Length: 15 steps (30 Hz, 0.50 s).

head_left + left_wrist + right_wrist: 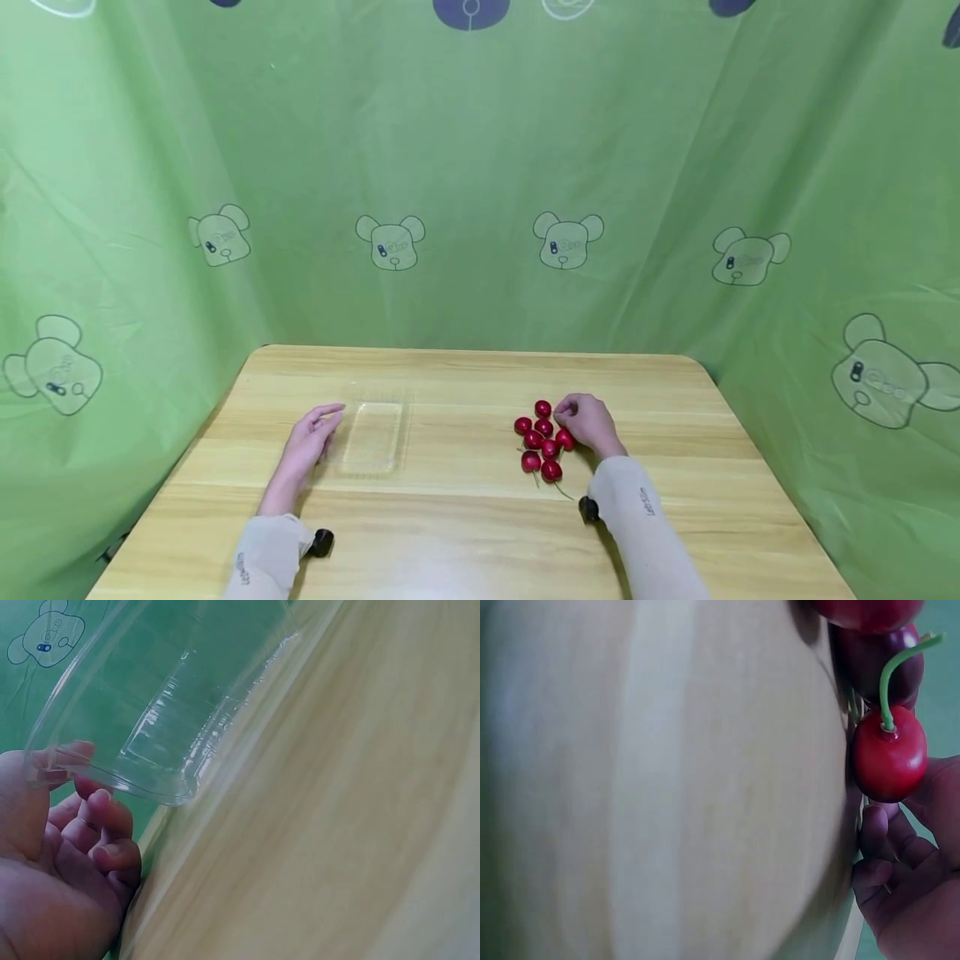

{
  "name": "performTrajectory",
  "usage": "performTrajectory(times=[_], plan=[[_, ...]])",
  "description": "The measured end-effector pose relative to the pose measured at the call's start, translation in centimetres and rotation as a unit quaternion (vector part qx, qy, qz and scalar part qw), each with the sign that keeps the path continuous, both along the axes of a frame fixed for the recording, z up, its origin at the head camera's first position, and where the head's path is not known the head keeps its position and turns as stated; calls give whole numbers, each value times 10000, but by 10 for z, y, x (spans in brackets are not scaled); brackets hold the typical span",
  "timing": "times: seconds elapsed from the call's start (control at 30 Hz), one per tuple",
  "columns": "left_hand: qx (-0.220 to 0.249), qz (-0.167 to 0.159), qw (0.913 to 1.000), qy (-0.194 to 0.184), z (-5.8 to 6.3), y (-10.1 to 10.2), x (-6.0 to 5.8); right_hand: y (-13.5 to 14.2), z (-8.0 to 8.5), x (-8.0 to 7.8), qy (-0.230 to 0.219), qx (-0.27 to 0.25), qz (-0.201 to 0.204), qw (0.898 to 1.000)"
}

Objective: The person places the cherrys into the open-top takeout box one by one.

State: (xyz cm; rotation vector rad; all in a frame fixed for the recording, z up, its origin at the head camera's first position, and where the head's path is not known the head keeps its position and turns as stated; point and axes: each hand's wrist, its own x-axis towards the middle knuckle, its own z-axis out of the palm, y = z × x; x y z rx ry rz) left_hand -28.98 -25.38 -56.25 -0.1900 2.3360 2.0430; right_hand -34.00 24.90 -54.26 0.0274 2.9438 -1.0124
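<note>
My left hand (307, 437) is beside the left edge of a clear plastic box (372, 437). Its fingers are loosely bent, the fingertips right at the rim. In the left wrist view the box (172, 705) overlaps the thumb, which shows through the plastic. On the right, several red cherries (550, 450) with stems lie in a cluster. My right hand (588, 421) reaches in at their far right side, thumb and forefinger pinched together at a thin stem by the farthest cherry (543, 408). A near cherry (890, 754) with a green stem hides those fingertips in the right wrist view.
A light wooden table (450, 533) carries everything. Green curtain (480, 150) with bear-head prints hangs behind it and along both sides. Dark wrist cameras sit under both sleeves, the right one (588, 509) close to a long cherry stem.
</note>
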Motion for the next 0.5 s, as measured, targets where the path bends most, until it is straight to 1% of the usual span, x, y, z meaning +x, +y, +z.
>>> performTrajectory(times=[0.27,0.5], plan=[[65,2,9999,127,-2,0,0,1,1,1,55,-28,100,9999],[266,-6,9996,122,-3,0,0,3,5,3,49,-195,153,9997]])
